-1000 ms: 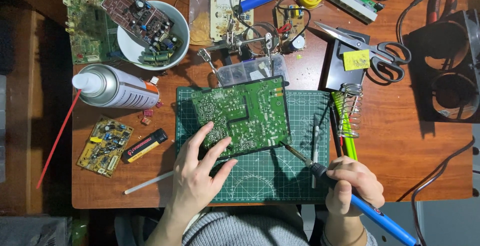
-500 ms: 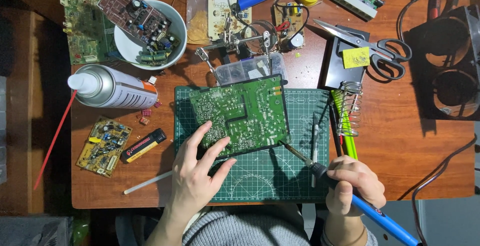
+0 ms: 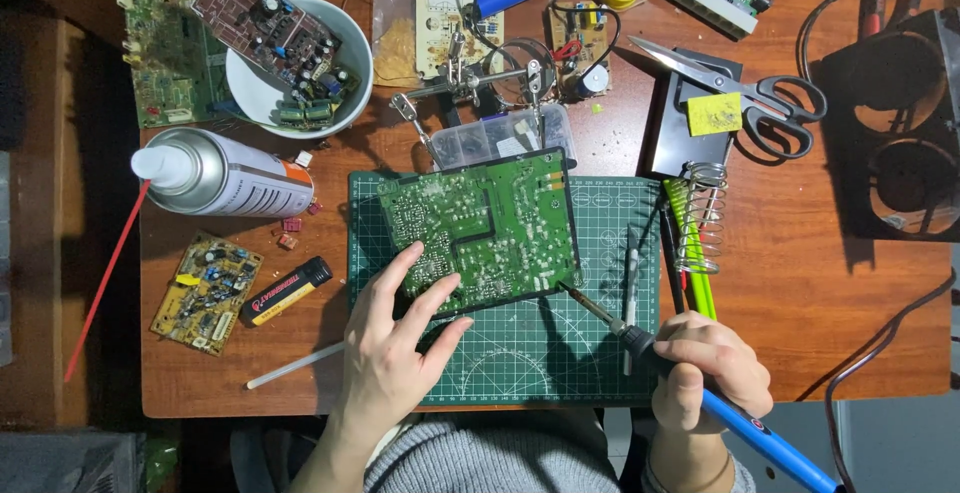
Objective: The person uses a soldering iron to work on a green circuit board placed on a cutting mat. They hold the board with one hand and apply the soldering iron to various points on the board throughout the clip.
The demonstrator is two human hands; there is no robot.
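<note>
The left hand (image 3: 395, 348) lies spread, fingers pressing the lower left edge of the green circuit board (image 3: 490, 228) on the cutting mat (image 3: 520, 353). The right hand (image 3: 705, 368) grips a blue soldering iron (image 3: 690, 383), tip touching the board's lower right corner.

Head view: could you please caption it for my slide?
Left hand steadies a green circuit board on a cutting mat; right hand holds a soldering iron.

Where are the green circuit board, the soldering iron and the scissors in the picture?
green circuit board (image 3: 490, 228), head view, middle of its solder side.
soldering iron (image 3: 765, 440), head view, blue handle below the right hand.
scissors (image 3: 790, 103), head view, black handle loops.
</note>
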